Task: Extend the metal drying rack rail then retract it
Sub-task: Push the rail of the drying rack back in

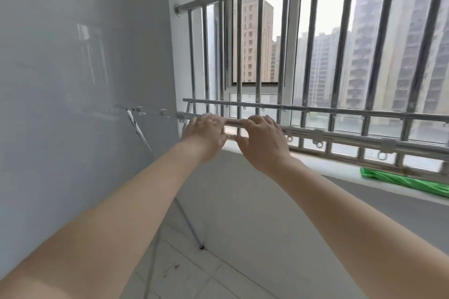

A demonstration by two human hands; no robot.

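A metal drying rack stands by the window, with two long horizontal rails. The near rail (340,137) runs from the left wall toward the right edge and carries small hanging rings. My left hand (206,130) is wrapped over this rail near its left part. My right hand (264,136) grips the same rail right beside it, fingers curled over the top. A short bare stretch of rail shows between the hands. The far rail (315,109) lies parallel behind. The rack's thin left leg (143,137) slants down to the tiled floor.
A glossy grey wall (73,80) is close on the left. Window guard bars (260,43) stand behind the rack above a white sill (328,165). A green item (401,181) lies on the ledge at right. Pale floor tiles (206,274) spread below.
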